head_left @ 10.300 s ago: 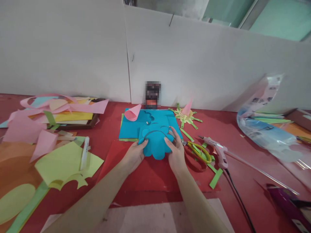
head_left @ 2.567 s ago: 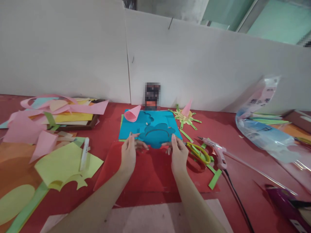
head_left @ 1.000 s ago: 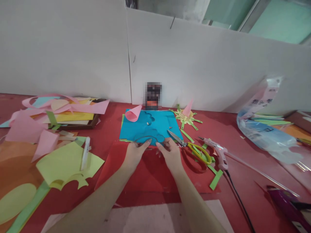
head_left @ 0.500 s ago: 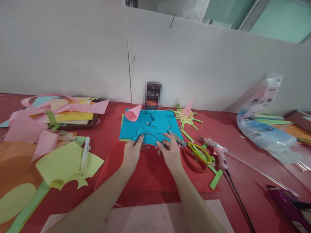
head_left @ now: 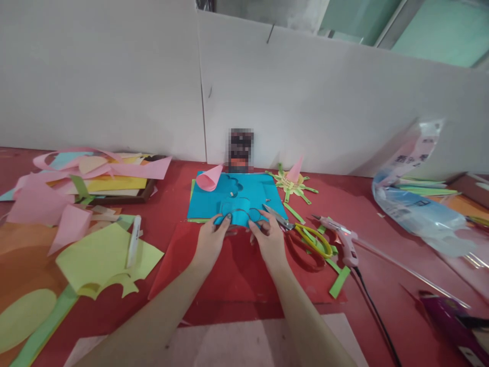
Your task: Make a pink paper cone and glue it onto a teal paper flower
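Observation:
Between my two hands a blue paper cutout with rounded lobes is bent into a curve. My left hand pinches its left side with thumb and fingers. On the right side, my right hand grips the cutout in the same way. Behind it lie blue sheets, with a pink paper cone at their upper left. Yellow-handled scissors rest just right of my right hand, blades pointing at the blue sheets. Red paper lies under my hands.
A pink glue gun with a cord and green strips lie right. A yellow-green spiky paper piece stands behind. Paper scraps and a white pen lie left; a plastic bag and purple tool are far right.
The blue cutout is bent more strongly, its middle now bulging upward. My left hand has shifted slightly right, toward my right hand, which has barely moved.

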The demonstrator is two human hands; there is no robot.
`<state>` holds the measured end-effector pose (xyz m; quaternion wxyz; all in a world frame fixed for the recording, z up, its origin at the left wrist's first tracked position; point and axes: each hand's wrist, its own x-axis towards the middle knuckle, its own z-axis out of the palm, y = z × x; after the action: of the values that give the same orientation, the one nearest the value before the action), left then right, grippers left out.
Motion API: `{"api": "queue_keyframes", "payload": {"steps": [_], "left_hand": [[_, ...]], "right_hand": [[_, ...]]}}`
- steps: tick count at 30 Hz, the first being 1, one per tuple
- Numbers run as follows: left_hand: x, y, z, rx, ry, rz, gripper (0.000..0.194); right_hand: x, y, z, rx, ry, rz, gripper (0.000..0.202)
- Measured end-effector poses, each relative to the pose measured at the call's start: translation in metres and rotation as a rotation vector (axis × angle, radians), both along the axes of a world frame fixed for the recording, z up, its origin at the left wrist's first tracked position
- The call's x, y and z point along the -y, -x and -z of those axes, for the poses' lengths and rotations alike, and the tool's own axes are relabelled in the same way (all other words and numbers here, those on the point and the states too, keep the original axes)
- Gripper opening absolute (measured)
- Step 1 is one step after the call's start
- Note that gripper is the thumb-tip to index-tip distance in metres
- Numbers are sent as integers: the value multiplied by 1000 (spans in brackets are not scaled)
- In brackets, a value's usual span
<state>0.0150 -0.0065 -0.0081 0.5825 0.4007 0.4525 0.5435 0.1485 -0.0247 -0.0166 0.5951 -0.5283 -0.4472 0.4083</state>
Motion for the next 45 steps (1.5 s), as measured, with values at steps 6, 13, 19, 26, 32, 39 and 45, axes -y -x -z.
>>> {"api": "queue_keyframes", "payload": {"steps": [6, 13, 19, 26, 32, 39, 45], "left_hand": [[0, 1, 1, -135, -51, 19, 33], [1, 1, -1, -430, -236, 47, 30], [5, 0, -3, -444, -158, 43, 27], [9, -6, 0, -197, -179, 155, 17], [12, -6, -8, -223, -226, 221, 22], [9, -4, -5, -259, -227, 370, 38], [13, -4, -11, -302, -162, 357, 37]], "right_hand": [[1, 1, -3, -16, -26, 4, 32], [5, 2, -10, -91, -51, 7, 27], [7, 2, -12, -77, -38, -101, 22], [8, 2, -6, 118, 8, -111, 37], [7, 2, -9, 53, 7, -125, 37], [11, 4, -17, 97, 7, -374, 54], [10, 7, -9, 72, 48, -295, 53]]}}
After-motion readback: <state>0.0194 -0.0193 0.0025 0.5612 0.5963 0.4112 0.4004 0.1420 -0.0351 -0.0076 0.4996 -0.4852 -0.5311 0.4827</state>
